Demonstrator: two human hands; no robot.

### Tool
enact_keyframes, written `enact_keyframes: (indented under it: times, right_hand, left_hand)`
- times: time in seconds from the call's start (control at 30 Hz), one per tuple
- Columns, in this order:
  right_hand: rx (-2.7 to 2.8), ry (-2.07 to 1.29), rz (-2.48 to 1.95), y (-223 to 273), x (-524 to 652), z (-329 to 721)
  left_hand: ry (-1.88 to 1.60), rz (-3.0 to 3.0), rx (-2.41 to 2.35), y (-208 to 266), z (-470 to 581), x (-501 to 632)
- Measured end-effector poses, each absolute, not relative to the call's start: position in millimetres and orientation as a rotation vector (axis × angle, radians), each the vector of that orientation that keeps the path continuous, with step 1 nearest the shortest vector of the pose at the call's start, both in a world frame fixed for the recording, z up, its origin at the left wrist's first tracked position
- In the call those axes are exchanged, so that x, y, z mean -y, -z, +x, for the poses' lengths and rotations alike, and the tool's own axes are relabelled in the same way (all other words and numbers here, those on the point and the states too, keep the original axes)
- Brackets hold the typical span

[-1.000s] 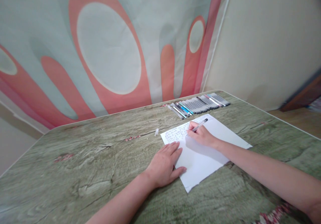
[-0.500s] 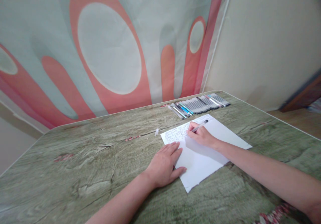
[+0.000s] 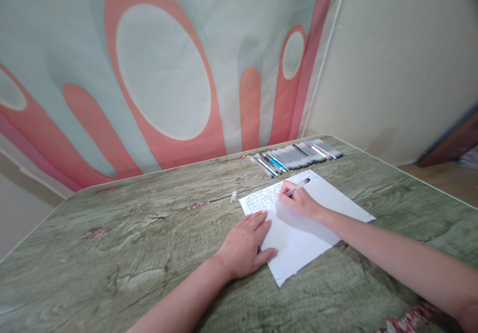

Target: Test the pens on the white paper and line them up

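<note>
A white sheet of paper (image 3: 298,248) lies slantwise on the table, with several lines of small dark handwriting across its upper part. My right hand (image 3: 298,201) rests on the sheet, its fingers closed round a pen (image 3: 298,187) with a clear barrel and dark end. The pen leans up to the right, and its tip is hidden by the fingers at the written lines. My left hand (image 3: 246,243) lies flat with fingers spread, pressing the sheet's left edge. Just beyond the sheet's left corner sits a small clear pen cap (image 3: 233,196).
Behind the sheet, a long row of pens (image 3: 298,155), mostly clear with dark ends and some blue, lies side by side near the table's far edge. The wood-patterned table (image 3: 130,243) reaches a grey and coral printed hanging (image 3: 231,34) at the back.
</note>
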State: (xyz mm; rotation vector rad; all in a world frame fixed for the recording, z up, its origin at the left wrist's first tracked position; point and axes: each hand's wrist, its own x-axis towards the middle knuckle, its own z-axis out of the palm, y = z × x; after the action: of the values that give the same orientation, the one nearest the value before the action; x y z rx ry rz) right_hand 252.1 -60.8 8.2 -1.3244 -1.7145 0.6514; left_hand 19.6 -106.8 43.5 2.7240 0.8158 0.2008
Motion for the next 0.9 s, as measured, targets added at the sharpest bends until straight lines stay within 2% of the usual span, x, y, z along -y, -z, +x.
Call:
enact_keyframes:
  times: [0.9]
  right_hand:
    - [1.704, -0.689, -1.313, -10.4, 62.2, 251.8]
  left_hand:
    - [-0.206, 2.728, -0.814, -44.0, 19.7, 106.9]
